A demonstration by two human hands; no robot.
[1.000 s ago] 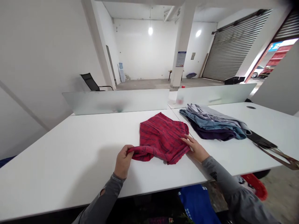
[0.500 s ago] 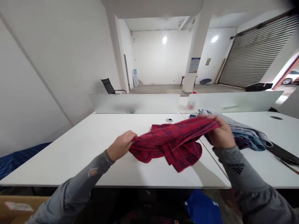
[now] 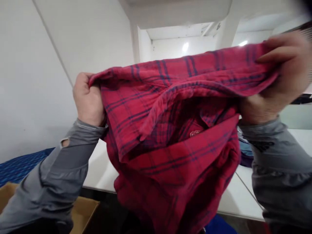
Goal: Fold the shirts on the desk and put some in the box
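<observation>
A red plaid shirt with dark blue stripes hangs in the air close in front of me and fills the middle of the view. My left hand is closed on its upper left edge. My right hand, slightly blurred, grips the upper right edge with fingers wrapped over the cloth. The shirt's lower part droops down past the front edge of the white table. Both my sleeves are grey, and the left one has a small hole.
A sliver of folded blue and purple clothes shows behind the shirt at the right. A brown cardboard box sits low at the left beside a blue patterned surface. White walls and a pillar stand behind.
Both hands have lifted the red shirt off the table and up toward my face, spreading it wide. The view has tilted, and the shirt now hides most of the table.
</observation>
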